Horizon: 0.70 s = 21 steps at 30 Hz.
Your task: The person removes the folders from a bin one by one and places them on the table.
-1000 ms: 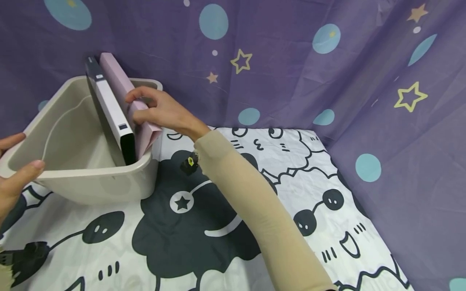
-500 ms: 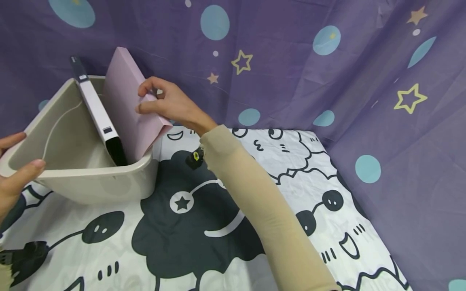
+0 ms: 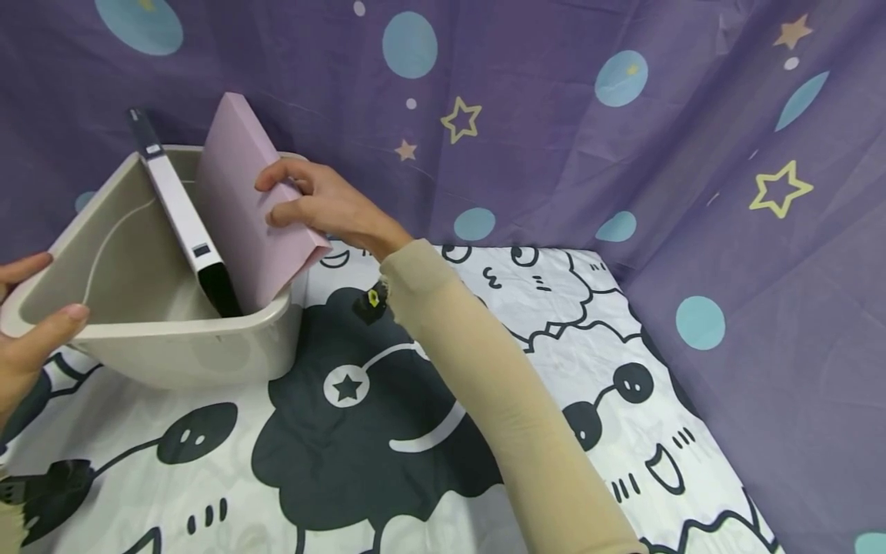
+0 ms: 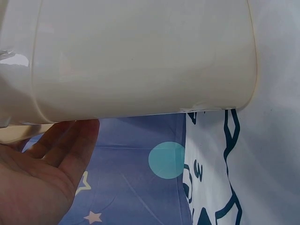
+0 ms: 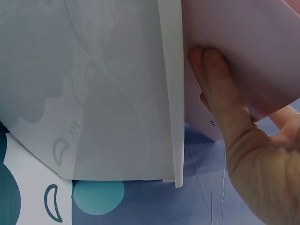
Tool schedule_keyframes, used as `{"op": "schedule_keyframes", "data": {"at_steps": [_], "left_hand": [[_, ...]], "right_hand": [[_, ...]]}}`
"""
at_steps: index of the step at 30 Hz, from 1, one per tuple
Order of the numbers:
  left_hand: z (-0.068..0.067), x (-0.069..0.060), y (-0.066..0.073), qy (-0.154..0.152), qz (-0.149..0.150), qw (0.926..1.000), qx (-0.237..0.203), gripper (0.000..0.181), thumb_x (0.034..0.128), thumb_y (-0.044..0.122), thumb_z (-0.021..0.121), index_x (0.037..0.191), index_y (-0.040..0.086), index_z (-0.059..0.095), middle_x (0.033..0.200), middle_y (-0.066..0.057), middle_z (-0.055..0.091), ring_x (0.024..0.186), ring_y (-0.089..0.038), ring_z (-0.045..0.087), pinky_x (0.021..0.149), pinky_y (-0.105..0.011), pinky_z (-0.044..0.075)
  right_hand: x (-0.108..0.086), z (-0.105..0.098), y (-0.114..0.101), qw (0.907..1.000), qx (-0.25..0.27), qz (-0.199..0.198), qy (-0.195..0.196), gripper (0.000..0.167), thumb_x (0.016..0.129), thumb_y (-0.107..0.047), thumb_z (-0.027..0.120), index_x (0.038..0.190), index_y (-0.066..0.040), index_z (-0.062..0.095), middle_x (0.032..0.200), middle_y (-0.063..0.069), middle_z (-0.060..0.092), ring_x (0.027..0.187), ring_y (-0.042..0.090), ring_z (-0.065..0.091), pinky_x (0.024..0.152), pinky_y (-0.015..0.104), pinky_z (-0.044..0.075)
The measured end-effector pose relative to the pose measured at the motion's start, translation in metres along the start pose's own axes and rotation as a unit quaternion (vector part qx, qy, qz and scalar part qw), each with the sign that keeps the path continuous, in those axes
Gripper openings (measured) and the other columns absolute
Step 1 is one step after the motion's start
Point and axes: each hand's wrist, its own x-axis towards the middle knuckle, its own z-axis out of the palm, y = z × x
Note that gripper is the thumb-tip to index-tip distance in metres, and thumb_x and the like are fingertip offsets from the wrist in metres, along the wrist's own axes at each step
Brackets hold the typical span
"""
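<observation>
In the head view a beige bin (image 3: 187,358) stands at the left. My left hand (image 3: 31,342) holds its left end, the thumb over the rim; the left wrist view shows the fingers of that hand (image 4: 47,173) against the outer wall (image 4: 140,56). My right hand (image 3: 335,204) pinches the upper edge of a pink folder (image 3: 231,200), tilted inside the bin at its right side. In the right wrist view, fingers of this hand (image 5: 243,126) lie along the pink folder (image 5: 258,42). A black-and-white binder (image 3: 181,208) leans in the bin, left of the pink one.
The bin stands on a white cloth with black cartoon figures (image 3: 360,469). Behind it and along the right hangs a purple curtain (image 3: 540,154) with stars and blue spots. A small black object with a yellow mark (image 3: 371,302) is by the right cuff.
The right hand and pink folder have shifted right, and a gap has opened between folder and binder. The binder leans further left. The left hand has stayed at the bin.
</observation>
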Motion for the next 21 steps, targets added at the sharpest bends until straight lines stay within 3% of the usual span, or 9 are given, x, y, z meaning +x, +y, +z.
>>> {"op": "schedule_keyframes", "data": {"at_steps": [4, 7, 8, 11, 14, 15, 21], "left_hand": [[0.002, 0.001, -0.003, -0.001, 0.018, 0.9997, -0.019, 0.059, 0.0742, -0.011, 0.064, 0.130, 0.003, 0.057, 0.116, 0.015, 0.058, 0.099, -0.001, 0.054, 0.083, -0.009, 0.041], [0.003, 0.003, -0.009, -0.003, 0.015, 0.9997, -0.017, 0.059, 0.0740, -0.011, 0.065, 0.131, 0.004, 0.056, 0.117, 0.013, 0.058, 0.101, -0.002, 0.055, 0.085, -0.010, 0.041], [0.000, 0.009, -0.030, -0.011, 0.019, 0.9997, -0.016, 0.062, 0.0738, -0.011, 0.066, 0.132, 0.007, 0.056, 0.119, 0.009, 0.058, 0.102, -0.004, 0.055, 0.085, -0.010, 0.041], [0.000, 0.011, -0.039, -0.021, 0.007, 0.9997, -0.013, 0.063, 0.0752, -0.011, 0.065, 0.135, 0.007, 0.053, 0.122, 0.006, 0.057, 0.105, -0.006, 0.054, 0.085, -0.010, 0.041], [0.001, 0.011, -0.038, -0.018, 0.008, 0.9998, -0.009, 0.063, 0.0759, -0.010, 0.066, 0.135, 0.008, 0.054, 0.121, 0.008, 0.057, 0.105, -0.005, 0.053, 0.085, -0.011, 0.041], [0.004, 0.006, -0.018, -0.009, 0.003, 0.9999, -0.005, 0.061, 0.0763, -0.010, 0.065, 0.134, 0.007, 0.055, 0.120, 0.011, 0.056, 0.103, -0.003, 0.053, 0.086, -0.011, 0.040], [0.006, 0.005, -0.009, -0.006, -0.009, 0.9999, 0.005, 0.061, 0.0770, -0.009, 0.065, 0.134, 0.010, 0.055, 0.120, 0.012, 0.055, 0.101, -0.001, 0.051, 0.085, -0.011, 0.039]], "right_hand": [[-0.001, -0.002, -0.001, 1.0000, -0.002, -0.005, 0.000, 0.040, 0.079, 0.000, 0.065, 0.117, -0.010, 0.056, 0.111, 0.007, 0.057, 0.087, 0.024, 0.064, 0.071, 0.033, 0.055], [-0.003, -0.006, -0.003, 0.9999, 0.011, -0.003, 0.000, 0.040, 0.080, 0.001, 0.064, 0.117, -0.010, 0.055, 0.110, 0.009, 0.058, 0.084, 0.026, 0.065, 0.070, 0.035, 0.055], [-0.005, -0.008, -0.005, 0.9999, 0.015, -0.002, 0.001, 0.040, 0.080, 0.001, 0.064, 0.117, -0.009, 0.054, 0.109, 0.010, 0.058, 0.084, 0.027, 0.065, 0.071, 0.035, 0.055], [-0.009, -0.014, -0.007, 0.9997, 0.025, -0.002, 0.004, 0.040, 0.081, 0.000, 0.063, 0.118, -0.009, 0.053, 0.107, 0.012, 0.059, 0.083, 0.028, 0.065, 0.071, 0.036, 0.055], [-0.011, -0.018, -0.010, 0.9998, 0.019, -0.009, 0.006, 0.041, 0.081, 0.000, 0.063, 0.119, -0.008, 0.052, 0.107, 0.013, 0.059, 0.084, 0.028, 0.065, 0.072, 0.036, 0.055], [-0.011, -0.018, -0.011, 0.9998, 0.016, -0.010, 0.007, 0.040, 0.080, 0.000, 0.062, 0.119, -0.008, 0.052, 0.106, 0.013, 0.059, 0.084, 0.028, 0.065, 0.072, 0.036, 0.055], [-0.005, -0.020, -0.012, 0.9994, -0.017, -0.002, 0.029, 0.025, 0.081, -0.002, 0.064, 0.103, -0.006, 0.054, 0.093, 0.013, 0.061, 0.076, 0.027, 0.066, 0.067, 0.035, 0.055]]}}
